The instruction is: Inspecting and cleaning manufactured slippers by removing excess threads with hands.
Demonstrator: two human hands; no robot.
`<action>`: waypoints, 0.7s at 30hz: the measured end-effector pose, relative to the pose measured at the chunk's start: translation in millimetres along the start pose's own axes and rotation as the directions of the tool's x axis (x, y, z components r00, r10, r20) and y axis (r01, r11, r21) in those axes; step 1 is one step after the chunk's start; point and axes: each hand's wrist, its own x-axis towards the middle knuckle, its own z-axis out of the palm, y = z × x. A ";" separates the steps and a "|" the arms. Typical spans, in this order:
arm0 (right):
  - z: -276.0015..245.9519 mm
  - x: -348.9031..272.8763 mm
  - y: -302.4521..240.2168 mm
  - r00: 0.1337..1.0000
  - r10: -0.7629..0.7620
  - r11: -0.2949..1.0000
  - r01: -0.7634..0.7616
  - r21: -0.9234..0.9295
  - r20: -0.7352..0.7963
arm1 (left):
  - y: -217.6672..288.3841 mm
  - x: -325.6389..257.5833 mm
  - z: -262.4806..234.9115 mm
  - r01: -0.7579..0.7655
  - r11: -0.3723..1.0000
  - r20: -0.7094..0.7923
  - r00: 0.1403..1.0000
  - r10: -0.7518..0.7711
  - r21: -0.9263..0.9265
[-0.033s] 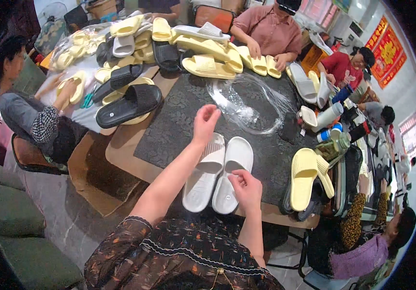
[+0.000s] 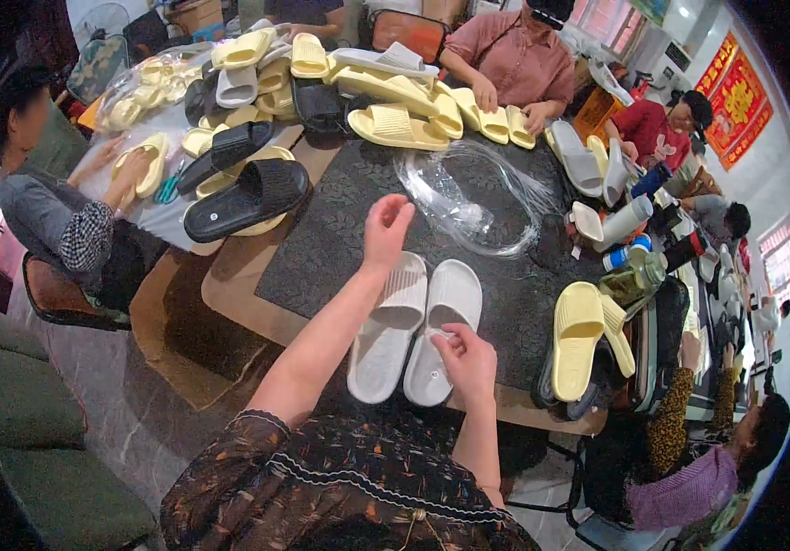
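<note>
We have a pair of pale grey-white moulded slippers with ribbed straps [image 2: 378,356] side by side at the near edge of the table, toes pointing away from us, lying partly on a dark, leaf-patterned mat [image 2: 331,220]. For the handling in hand, we judge it best to leave both soles flat and close together, so that neither slipper twists under a light pull. Any fine strand is better drawn slowly and clear of the straps, since a quick tug could snag or tip a slipper. The loose coil of clear, shiny plastic strands [image 2: 473,219] lies just beyond the toes, near enough to catch, so we do well to let our wrists pass beside it.

Our left hand [image 2: 388,225] hangs above and beyond the toe of the left slipper, its forearm crossing over part of that strap. Its fingers curl inward with the tips near the thumb; we cannot tell whether they meet or pinch something thin. Our right hand [image 2: 470,360] is over the outer side of the right slipper, just behind its strap. Thumb and forefinger are drawn close together and the other fingers are bent; whether they grip a strand or touch the slipper, we cannot tell.
</note>
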 end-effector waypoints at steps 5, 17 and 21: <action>7.3 -0.5 12.8 0.996 0.064 0.991 -0.056 -0.126 0.062 | 54.7 11.2 -51.4 -0.271 0.674 -0.026 0.918 0.396 0.688; 40.7 28.8 10.2 0.997 -0.045 0.964 0.026 -0.266 -0.067 | 38.2 69.1 -195.5 -0.074 0.817 0.066 0.997 0.044 0.573; -13.3 -1.1 18.1 0.941 -0.111 0.967 0.028 -0.253 -0.321 | 99.7 11.3 -140.0 -0.054 0.925 0.113 0.994 0.011 0.376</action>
